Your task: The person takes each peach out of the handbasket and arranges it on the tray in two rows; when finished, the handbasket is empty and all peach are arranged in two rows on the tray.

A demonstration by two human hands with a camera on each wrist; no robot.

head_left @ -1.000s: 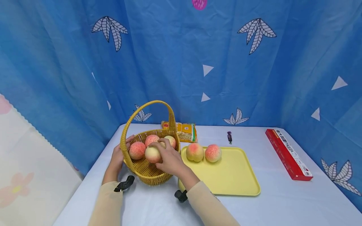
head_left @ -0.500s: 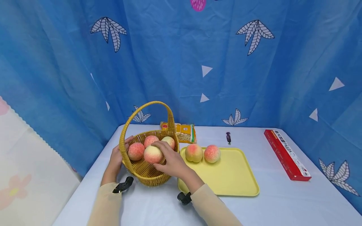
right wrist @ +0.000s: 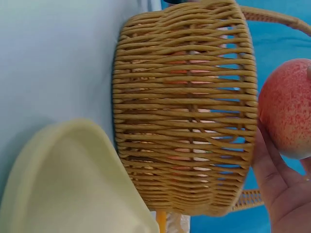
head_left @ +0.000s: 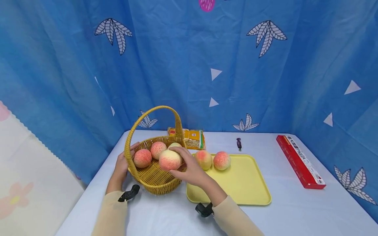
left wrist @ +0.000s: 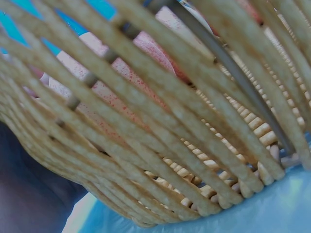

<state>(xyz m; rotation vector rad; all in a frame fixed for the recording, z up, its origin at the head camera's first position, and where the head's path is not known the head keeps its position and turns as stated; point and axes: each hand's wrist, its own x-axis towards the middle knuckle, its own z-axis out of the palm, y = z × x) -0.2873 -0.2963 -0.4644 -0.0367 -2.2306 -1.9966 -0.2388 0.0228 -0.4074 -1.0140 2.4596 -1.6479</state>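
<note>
The right grip (head_left: 191, 167), peach-wide, clasps a peach (head_left: 169, 160) between thumb and fingers, the left grip (head_left: 121, 164) laid straight-fingered against the basket (head_left: 159, 188)

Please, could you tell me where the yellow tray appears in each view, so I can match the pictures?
Head: the yellow tray is in the lower half, right of centre, with two peaches at its far left corner.
Left wrist: the tray is not visible.
Right wrist: lower left corner, looking paler and cut off by the frame.
Shared landmark: the wicker basket, visible in all three views.
</note>
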